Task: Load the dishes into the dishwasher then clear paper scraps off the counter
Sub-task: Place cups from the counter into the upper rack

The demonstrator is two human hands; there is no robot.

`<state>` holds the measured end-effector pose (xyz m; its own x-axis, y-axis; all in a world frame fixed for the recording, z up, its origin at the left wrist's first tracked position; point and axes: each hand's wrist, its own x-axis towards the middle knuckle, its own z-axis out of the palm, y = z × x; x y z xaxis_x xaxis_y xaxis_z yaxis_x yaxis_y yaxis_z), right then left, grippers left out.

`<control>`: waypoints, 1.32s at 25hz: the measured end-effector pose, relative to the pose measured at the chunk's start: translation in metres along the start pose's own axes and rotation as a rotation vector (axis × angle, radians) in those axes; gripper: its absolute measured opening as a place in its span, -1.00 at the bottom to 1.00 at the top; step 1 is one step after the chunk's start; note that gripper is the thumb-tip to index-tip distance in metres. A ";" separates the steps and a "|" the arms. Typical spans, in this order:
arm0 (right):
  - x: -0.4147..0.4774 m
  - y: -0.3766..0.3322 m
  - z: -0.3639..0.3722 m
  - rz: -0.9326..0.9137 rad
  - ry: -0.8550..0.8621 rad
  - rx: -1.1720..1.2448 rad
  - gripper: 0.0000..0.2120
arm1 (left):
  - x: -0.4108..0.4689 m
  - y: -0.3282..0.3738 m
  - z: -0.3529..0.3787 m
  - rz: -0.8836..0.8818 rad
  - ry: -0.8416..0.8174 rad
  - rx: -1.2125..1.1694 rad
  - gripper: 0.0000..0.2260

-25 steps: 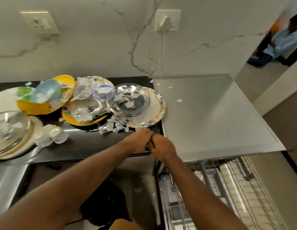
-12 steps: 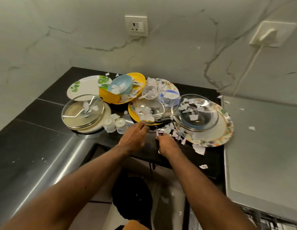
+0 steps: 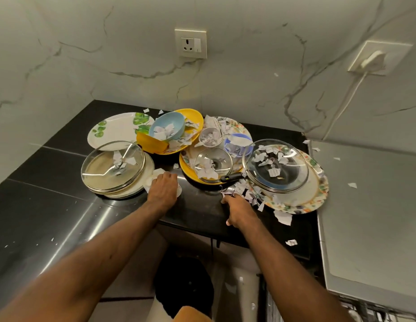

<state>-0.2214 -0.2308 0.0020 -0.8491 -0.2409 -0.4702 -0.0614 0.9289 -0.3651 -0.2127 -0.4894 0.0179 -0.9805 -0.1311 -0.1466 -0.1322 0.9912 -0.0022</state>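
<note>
Dirty dishes strewn with paper scraps (image 3: 247,194) crowd the black counter (image 3: 202,214). A large glass lid (image 3: 113,167) lies on stacked plates at the left, and a second glass lid (image 3: 275,166) sits on a floral plate (image 3: 318,189) at the right. Between them a small glass lid (image 3: 212,163) rests on a yellow plate (image 3: 187,169). A light blue bowl (image 3: 167,126) stands further back. My left hand (image 3: 163,189) curls over a small white cup (image 3: 156,174) beside the left stack. My right hand (image 3: 239,209) touches the scraps in front of the floral plate.
A white plate with green leaves (image 3: 116,131) lies at the back left. The grey dishwasher top (image 3: 369,205) adjoins the counter on the right, with a few scraps on it. Part of a wire rack (image 3: 374,312) shows at the bottom right. Wall sockets are above.
The view has swung left from the dishwasher top to the dishes. My hands have parted: the left went onto the small cup, the right forward to the scraps.
</note>
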 end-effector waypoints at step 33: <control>-0.324 0.330 0.113 0.632 0.730 0.742 -0.27 | -0.147 0.458 0.049 1.084 -0.451 0.108 -0.53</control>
<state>0.0926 0.1225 -0.0566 -0.7311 0.6323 -0.2561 0.5816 0.3815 -0.7185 -0.1223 -0.0150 -0.0106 -0.4299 0.7770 -0.4599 0.7725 0.5802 0.2580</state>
